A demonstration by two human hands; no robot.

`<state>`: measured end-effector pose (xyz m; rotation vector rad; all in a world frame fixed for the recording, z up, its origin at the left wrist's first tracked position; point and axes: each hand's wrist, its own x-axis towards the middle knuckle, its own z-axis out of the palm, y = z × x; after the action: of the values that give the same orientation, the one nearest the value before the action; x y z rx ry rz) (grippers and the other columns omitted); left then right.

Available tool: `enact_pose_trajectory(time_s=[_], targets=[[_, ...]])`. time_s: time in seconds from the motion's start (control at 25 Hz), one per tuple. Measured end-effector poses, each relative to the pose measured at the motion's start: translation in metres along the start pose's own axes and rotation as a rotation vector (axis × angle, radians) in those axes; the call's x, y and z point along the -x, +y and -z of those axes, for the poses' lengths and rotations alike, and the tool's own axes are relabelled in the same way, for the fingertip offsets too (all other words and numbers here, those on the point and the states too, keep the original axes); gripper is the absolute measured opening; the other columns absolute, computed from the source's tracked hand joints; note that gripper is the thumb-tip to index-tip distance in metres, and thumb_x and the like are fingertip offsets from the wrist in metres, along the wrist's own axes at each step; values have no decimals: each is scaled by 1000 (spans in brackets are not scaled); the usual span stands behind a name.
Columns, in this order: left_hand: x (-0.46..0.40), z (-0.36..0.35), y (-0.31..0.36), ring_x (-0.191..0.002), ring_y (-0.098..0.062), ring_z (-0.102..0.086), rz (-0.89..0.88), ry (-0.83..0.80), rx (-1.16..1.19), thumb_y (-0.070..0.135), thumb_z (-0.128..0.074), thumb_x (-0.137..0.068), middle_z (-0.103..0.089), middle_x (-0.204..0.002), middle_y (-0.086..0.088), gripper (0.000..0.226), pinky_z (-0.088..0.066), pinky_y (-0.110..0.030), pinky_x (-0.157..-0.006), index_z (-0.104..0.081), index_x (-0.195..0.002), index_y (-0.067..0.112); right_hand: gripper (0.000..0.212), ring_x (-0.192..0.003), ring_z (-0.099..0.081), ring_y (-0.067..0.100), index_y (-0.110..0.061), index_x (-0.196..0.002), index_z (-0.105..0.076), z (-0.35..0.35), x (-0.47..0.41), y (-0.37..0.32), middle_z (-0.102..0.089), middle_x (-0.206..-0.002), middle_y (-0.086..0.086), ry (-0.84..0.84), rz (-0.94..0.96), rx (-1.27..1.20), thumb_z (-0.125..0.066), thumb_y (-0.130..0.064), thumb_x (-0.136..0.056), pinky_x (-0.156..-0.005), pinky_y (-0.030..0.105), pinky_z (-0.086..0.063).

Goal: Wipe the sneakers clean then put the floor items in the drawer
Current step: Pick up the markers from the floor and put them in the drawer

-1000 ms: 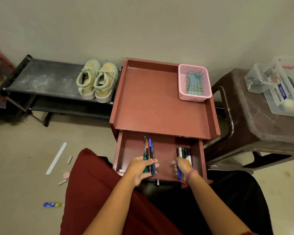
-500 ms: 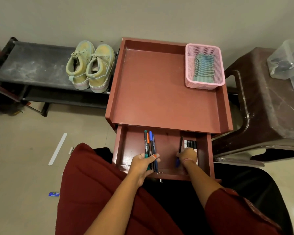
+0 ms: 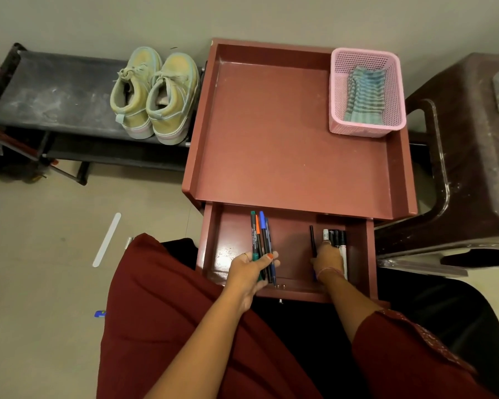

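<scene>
Left hand (image 3: pixel 249 270) clamps bundle of coloured pens (image 3: pixel 261 243) over open drawer (image 3: pixel 288 249); right hand (image 3: pixel 327 259) closed on black markers (image 3: pixel 336 240) inside; stowing step; next, lay pens down, fetch white strip (image 3: pixel 107 239) off floor; sneakers (image 3: pixel 153 93) on shelf.

No legible text anywhere; print on the pens (image 3: pixel 260 243) too small to read

A pink basket (image 3: pixel 368 129) sits in the cabinet top's far right corner, a striped cloth (image 3: pixel 365 95) inside it. Right of the cabinet stands a brown stool (image 3: pixel 470 174). A black rack (image 3: pixel 55 90) stands far left.
</scene>
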<state>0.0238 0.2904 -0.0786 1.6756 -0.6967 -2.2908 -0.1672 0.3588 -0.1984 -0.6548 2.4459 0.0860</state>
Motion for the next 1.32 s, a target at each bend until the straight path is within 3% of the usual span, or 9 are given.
enact_pose_trajectory(time_s=[0.2,0.32,0.48,0.6,0.84,0.96,1.04,1.16,1.32], targets=[[1,-1,2,-94,-13,-71,8,5,-5,9,-60,-93,-74,-103,-2,19,-53,-42,-94,-63,-111,7,26,-107,-61,34,-1,-114,-60,7,-1,7,-63,-115,19,-14,-148,-139,-57,-5,-88,-85,36,-51],[2,-3,2,-95,-14,-70,17,-4,16,7,-60,-93,-74,-103,-4,18,-53,-42,-92,-63,-110,6,16,-84,-65,29,-1,-97,-67,23,8,-1,-69,-99,16,-131,-100,-328,-66,-9,-83,-73,30,-52],[1,-6,1,-90,-17,-70,24,10,49,6,-62,-91,-72,-90,-7,17,-56,-38,-81,-62,-108,4,24,-64,-59,9,-9,-94,-71,60,55,-30,-70,-84,3,-601,-98,-1074,-69,-31,-85,-53,18,-47],[1,-8,1,-88,-18,-70,27,6,45,5,-63,-91,-73,-85,-6,13,-56,-38,-83,-63,-104,6,30,-66,-61,6,-10,-104,-69,73,74,-47,-70,-82,-1,-827,16,-1150,-71,-30,-82,-51,15,-44],[0,-6,-3,-83,-16,-69,34,58,3,4,-63,-91,-70,-90,-6,14,-56,-32,-73,-64,-105,5,12,-67,-61,10,-14,-93,-69,62,67,-50,-67,-77,2,-708,-144,-1222,-71,-12,-81,-51,19,-50],[2,-5,-1,-85,-12,-70,15,65,-5,6,-62,-92,-69,-100,-4,14,-53,-27,-72,-64,-104,11,12,-66,-62,16,-15,-77,-62,47,34,-36,-66,-80,9,-352,-265,-1187,-66,-7,-85,-55,25,-52],[3,-5,-1,-86,-11,-71,10,68,-19,8,-63,-92,-69,-103,-5,15,-53,-26,-72,-64,-107,11,18,-68,-64,26,-14,-67,-61,36,12,-25,-68,-83,17,-145,-197,-874,-66,-7,-83,-65,34,-56],[4,-7,0,-86,-12,-71,23,65,-12,9,-63,-92,-69,-102,-4,15,-53,-25,-70,-64,-107,11,13,-93,-65,35,-2,-88,-70,19,-4,-16,-69,-96,22,-29,-35,-314,-64,-13,-84,-78,34,-51],[3,-7,0,-87,-13,-70,33,69,-10,9,-63,-92,-69,-100,-3,14,-54,-25,-70,-64,-105,11,30,-101,-62,38,2,-116,-58,6,-9,-10,-64,-110,23,12,-55,-167,-59,-6,-87,-81,39,-54]])
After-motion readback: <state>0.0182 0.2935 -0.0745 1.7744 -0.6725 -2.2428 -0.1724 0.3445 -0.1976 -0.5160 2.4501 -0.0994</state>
